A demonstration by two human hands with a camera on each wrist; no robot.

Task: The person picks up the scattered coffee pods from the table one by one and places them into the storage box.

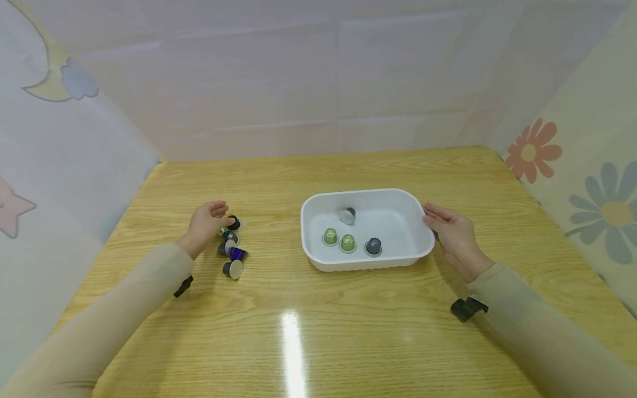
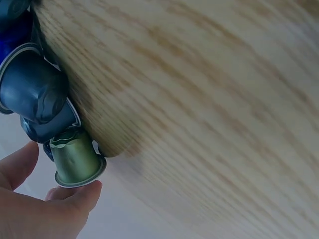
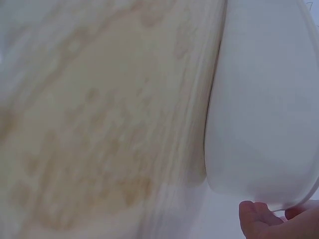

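Observation:
My left hand (image 1: 205, 224) is over the far end of a cluster of coffee capsules at the left, with thumb and fingers apart. In the left wrist view its fingertips (image 2: 91, 195) come right up to the rim of a green capsule (image 2: 76, 160). Dark capsules (image 2: 37, 87) are bunched beside it, along with a purple-blue capsule (image 1: 238, 254). At the right, my right hand (image 1: 458, 240) pinches the end rim of a white plastic tub (image 1: 367, 265), thumb at the rim and fingers outside. Inside the tub are green capsules (image 1: 348, 243), a dark grey capsule (image 1: 373, 246) and a tipped capsule (image 1: 347, 216).
Everything lies on a wood-grain table (image 1: 249, 331). A capsule with a pale lid (image 1: 236, 270) lies on its side at the cluster's near end. Pale wall sheets with printed flowers (image 1: 533, 152) border the table at the back and sides.

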